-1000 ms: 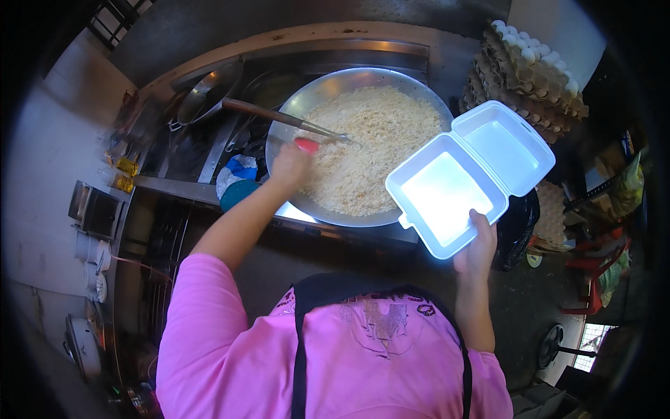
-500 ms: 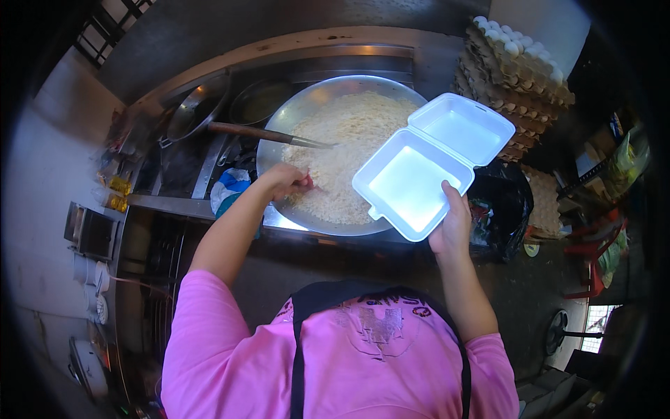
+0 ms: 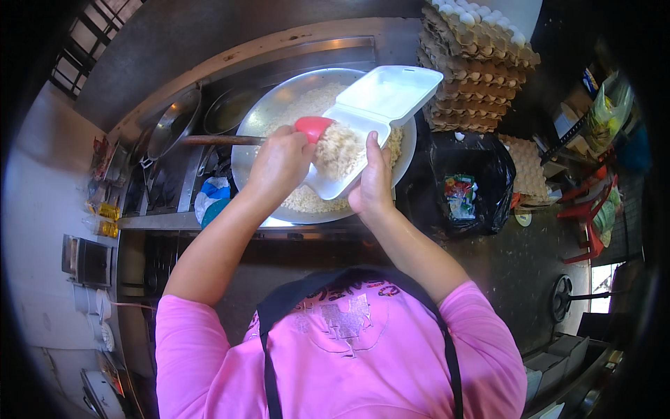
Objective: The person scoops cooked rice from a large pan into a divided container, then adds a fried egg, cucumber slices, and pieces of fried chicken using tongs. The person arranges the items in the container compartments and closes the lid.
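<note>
My left hand (image 3: 283, 159) grips a red scoop (image 3: 313, 127), tipped over the lower half of a white foam takeaway box (image 3: 396, 92). A heap of rice (image 3: 339, 152) lies in that half, by the scoop's mouth, slightly blurred. The box tilts toward the scoop with its lid folded back. My right hand (image 3: 374, 180) holds it from the right, thumb over the rim. Beneath both hands sits a large, wide metal pan (image 3: 252, 133) of rice. A long-handled utensil with a wooden handle (image 3: 222, 140) leans across the pan's left rim; its far end is hidden behind my left hand.
Stacked cardboard egg trays (image 3: 471, 87) with white eggs (image 3: 481, 14) on top stand at the back right. A black bag (image 3: 492, 164) is right of the pan. Left lie another pan (image 3: 174, 124) and a blue-and-white bundle (image 3: 213, 197). A red chair (image 3: 592, 223) stands far right.
My left hand has lifted the scoop out of the rice in the pan and over the box. My right hand has brought the box left and tilted it; rice is now in it.
</note>
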`<control>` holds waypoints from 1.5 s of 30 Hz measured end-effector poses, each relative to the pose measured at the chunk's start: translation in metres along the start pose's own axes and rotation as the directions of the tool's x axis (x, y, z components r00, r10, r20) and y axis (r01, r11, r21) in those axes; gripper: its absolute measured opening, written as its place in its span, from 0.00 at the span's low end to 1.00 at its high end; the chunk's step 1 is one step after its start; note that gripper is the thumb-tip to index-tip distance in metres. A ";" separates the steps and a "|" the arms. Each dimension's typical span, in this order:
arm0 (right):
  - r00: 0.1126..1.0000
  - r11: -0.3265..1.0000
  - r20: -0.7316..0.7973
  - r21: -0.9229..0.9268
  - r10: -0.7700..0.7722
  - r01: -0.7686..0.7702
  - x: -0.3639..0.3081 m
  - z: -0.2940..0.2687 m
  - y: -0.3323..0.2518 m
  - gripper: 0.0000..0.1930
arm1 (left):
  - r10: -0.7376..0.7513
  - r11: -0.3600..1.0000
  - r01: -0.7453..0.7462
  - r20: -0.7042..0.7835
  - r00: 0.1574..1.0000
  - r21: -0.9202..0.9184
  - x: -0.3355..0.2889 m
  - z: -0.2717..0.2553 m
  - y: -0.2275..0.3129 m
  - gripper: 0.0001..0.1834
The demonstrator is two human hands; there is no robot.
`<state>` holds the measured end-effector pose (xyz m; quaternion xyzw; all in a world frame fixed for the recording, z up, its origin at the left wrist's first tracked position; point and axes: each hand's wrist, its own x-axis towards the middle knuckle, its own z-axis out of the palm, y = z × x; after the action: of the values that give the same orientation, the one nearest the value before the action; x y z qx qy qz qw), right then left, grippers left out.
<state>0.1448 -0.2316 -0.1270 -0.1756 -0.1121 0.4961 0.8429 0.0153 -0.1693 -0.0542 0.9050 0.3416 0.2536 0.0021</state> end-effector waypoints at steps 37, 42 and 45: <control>0.984 0.983 -0.062 0.054 -0.169 0.173 -0.073 -0.044 -0.050 0.34 | 0.361 0.930 -0.367 -0.123 0.924 -0.028 0.049 -0.031 -0.117 0.08; 0.920 0.931 -0.160 0.009 -0.358 0.364 -0.079 -0.029 -0.050 0.33 | 0.309 0.873 -0.239 0.103 0.945 -0.426 0.102 -0.004 -0.133 0.19; 0.901 0.907 -0.137 0.030 -0.412 0.420 -0.083 -0.027 -0.047 0.34 | 0.438 0.517 0.173 0.433 0.788 -0.838 0.127 0.045 -0.097 0.24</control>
<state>0.1523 -0.3300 -0.1342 -0.1543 -0.0782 0.2955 0.9395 0.0570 -0.0081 -0.0523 0.8416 0.0798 0.0862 0.5271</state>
